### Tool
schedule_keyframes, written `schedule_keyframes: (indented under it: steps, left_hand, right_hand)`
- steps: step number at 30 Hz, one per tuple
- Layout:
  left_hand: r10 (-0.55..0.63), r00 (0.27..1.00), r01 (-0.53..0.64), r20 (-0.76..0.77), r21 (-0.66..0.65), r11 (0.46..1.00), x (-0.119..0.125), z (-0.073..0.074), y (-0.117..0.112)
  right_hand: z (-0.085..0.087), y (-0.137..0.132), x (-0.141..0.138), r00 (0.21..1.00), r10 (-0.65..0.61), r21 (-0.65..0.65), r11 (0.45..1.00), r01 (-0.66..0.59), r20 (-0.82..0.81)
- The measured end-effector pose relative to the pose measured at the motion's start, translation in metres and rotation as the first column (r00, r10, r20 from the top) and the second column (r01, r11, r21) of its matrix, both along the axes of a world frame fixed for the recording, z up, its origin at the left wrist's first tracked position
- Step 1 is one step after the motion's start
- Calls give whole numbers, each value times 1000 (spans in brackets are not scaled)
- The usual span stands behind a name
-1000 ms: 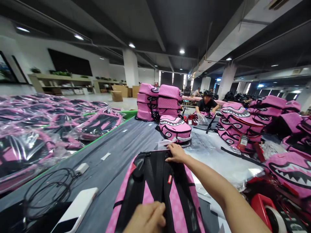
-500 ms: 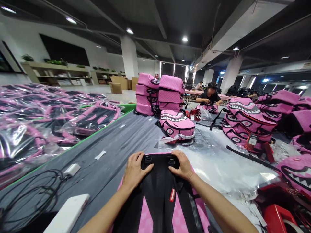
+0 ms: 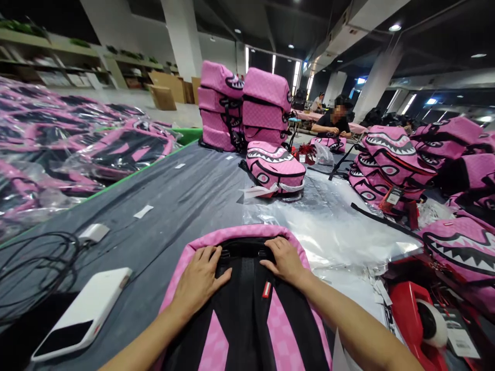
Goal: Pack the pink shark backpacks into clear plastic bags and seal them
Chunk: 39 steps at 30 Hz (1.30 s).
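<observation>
A pink-and-black backpack point(image 3: 247, 288) lies in front of me with its back panel and shoulder straps facing up. My left hand point(image 3: 201, 275) rests on the upper left of that panel, fingers laid over the strap top and thumb apart. On the upper right, my right hand point(image 3: 284, 260) lies likewise, with its thumb spread from the fingers. Both hands press on the black padding inside the pink rim, near the strap buckles, which are partly covered. A small red label point(image 3: 266, 289) shows on the right strap. The backpack's lower end runs out of view.
Ahead stands a pink shark-face backpack point(image 3: 275, 167) near clear plastic sheets point(image 3: 340, 221). Stacked backpacks point(image 3: 265, 108) rise behind it. Bagged backpacks point(image 3: 127, 149) fill the left. A white power bank point(image 3: 87, 309), cables point(image 3: 42, 257) and a red tape dispenser point(image 3: 406, 314) lie nearby. A co-worker point(image 3: 334, 121) sits beyond.
The backpack's top has flattened, so its pink rim now shows beyond my hands. My fingers have moved from the top edge onto the padding. The view has tilted down and turned slightly right.
</observation>
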<state>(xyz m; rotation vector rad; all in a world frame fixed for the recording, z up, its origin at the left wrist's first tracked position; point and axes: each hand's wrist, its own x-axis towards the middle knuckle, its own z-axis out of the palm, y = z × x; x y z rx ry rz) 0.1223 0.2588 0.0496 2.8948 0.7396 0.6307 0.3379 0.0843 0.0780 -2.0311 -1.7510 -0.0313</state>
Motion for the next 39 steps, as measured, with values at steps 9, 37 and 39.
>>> schedule_keyframes:
  steps: [9,37,39]
  left_hand:
    - [84,987,-110,-137,-201,973,77,11,64]
    - [145,950,-184,-278,-123,975,58,33,-63]
    - [146,951,-170,-271,-67,983,57,34,-67]
  right_hand:
    - [12,91,43,970,-237,-372,897,239,51]
    - [126,-251,-115,847,472,-612,603,-511,-243]
    - [139,-234,-114,847,461,-662,551,-507,-265]
